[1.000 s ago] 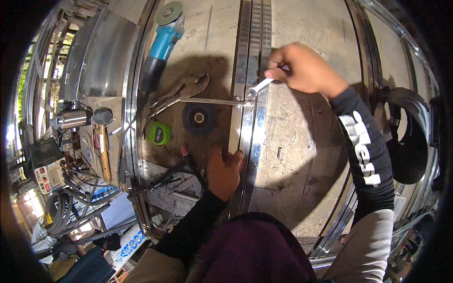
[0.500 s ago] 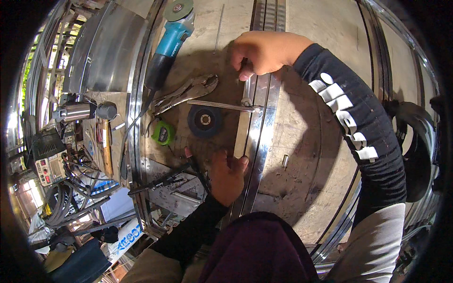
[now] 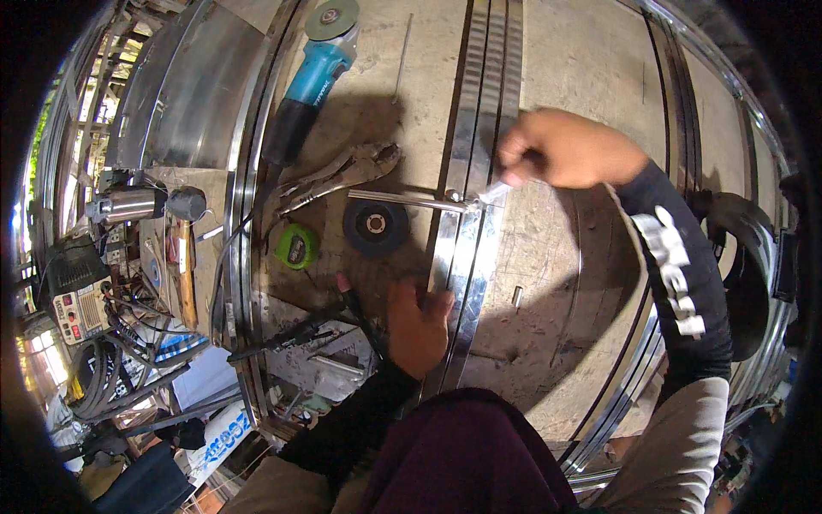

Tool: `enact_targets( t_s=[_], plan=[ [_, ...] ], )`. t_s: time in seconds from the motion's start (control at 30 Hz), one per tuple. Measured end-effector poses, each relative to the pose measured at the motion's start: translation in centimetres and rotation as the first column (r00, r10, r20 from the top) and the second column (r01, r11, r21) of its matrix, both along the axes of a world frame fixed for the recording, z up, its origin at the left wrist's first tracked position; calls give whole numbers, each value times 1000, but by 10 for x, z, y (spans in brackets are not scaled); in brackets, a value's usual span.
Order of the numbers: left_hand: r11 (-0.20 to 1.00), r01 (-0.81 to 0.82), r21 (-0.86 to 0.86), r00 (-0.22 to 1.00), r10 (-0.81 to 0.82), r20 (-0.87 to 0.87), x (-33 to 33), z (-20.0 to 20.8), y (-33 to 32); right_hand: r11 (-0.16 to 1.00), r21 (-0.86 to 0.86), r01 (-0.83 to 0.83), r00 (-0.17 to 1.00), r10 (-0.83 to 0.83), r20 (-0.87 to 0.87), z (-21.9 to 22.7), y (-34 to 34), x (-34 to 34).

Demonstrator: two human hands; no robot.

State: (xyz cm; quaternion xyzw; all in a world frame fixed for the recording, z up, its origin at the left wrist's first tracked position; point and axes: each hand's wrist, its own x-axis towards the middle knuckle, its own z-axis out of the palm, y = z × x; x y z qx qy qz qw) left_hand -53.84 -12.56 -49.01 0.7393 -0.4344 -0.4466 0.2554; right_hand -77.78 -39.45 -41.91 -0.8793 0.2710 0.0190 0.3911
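My right hand (image 3: 569, 150) is closed on a shiny wrench (image 3: 495, 190), blurred by motion. The wrench's far end meets a small bolt-like fitting (image 3: 469, 206) on the long metal bars (image 3: 467, 248). From that spot a thin metal rod (image 3: 402, 200) sticks out to the left, over a dark round abrasive disc (image 3: 374, 224). Lower down, my left hand (image 3: 418, 330) curls against the left edge of the bars, thumb on the metal; its fingertips are partly hidden.
Left of the bars lie locking pliers (image 3: 347, 176), a green tape measure (image 3: 296, 247) and a teal angle grinder (image 3: 312, 81). A welding machine (image 3: 79, 313) and a hammer (image 3: 186, 257) are at far left. A small metal pin (image 3: 517, 296) lies right of the bars.
My right hand has swung the wrench from the upper left side of the fitting to its right side, moving right and nearer. My left hand stays at the bars.
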Motion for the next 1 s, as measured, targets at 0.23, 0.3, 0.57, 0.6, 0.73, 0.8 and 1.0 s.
enact_targets(
  t_s=[0.23,0.3,0.57,0.6,0.73,0.8,1.0],
  plan=[
    [999,29,45,999,-31,28,-2,-5,2,830,294,474,659,-556,507,-35,54,-2],
    [999,28,44,999,-30,45,0,-2,2,800,347,490,673,-600,433,-40,67,26],
    [999,27,41,999,-29,45,-1,11,-3,779,311,545,797,-596,97,-32,69,33],
    [998,26,50,998,-29,53,1,8,-2,705,297,644,716,-692,91,-31,67,35],
    [999,22,24,998,-23,64,0,8,-1,783,332,525,750,-611,255,-33,68,34],
    [1000,-12,27,1000,11,17,0,5,1,841,251,479,815,-532,230,-34,73,36],
    [1000,13,6,997,-14,79,-4,11,-2,773,295,561,723,-632,279,-34,71,35]
  ],
)
